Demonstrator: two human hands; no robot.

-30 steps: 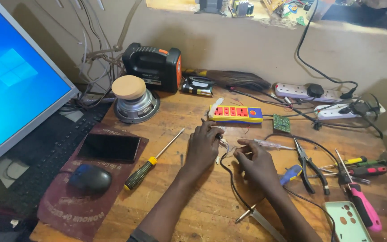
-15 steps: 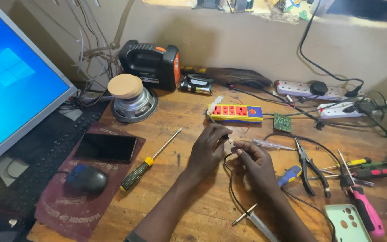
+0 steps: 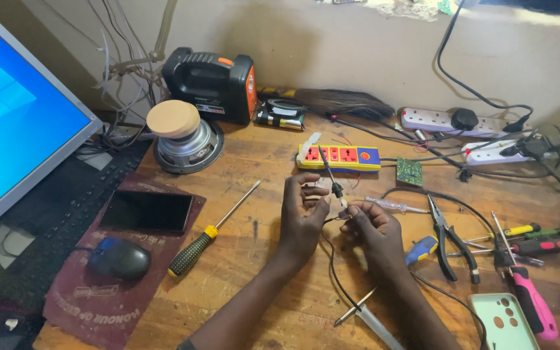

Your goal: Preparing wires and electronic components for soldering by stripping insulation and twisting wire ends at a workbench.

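The fingers of the left hand [image 3: 303,210] and the right hand [image 3: 374,227] meet in the middle of the wooden table [image 3: 260,149], and both sets are pinched shut on a tiny joint of thin black wire [image 3: 332,272]. The small part between the fingertips is too little to see well. A thin black probe with a sharp tip [image 3: 329,172] sticks up and away from that spot, toward the far side; I cannot tell which hand grips it. The wire runs down from the fingers toward the near edge, past a thin metal tool [image 3: 364,314] lying there. To do this bit well, I think the hands should stay close together, hold the wire still, and pull softly so it does not snap. Just beyond the hands, on the far side, lies a yellow and blue power strip with red sockets [image 3: 339,157], and right of it a small green circuit board [image 3: 409,172]. To the right sit black pliers [image 3: 452,236] and a pink-handled tool [image 3: 534,304]. To the left lies a screwdriver with a black and yellow handle [image 3: 209,233], then a dark phone [image 3: 147,210] and a black mouse [image 3: 119,258] on a brown mat [image 3: 79,304]. Far left a round speaker with a tan top [image 3: 179,136] sits near a bright blue screen [image 3: 14,116].
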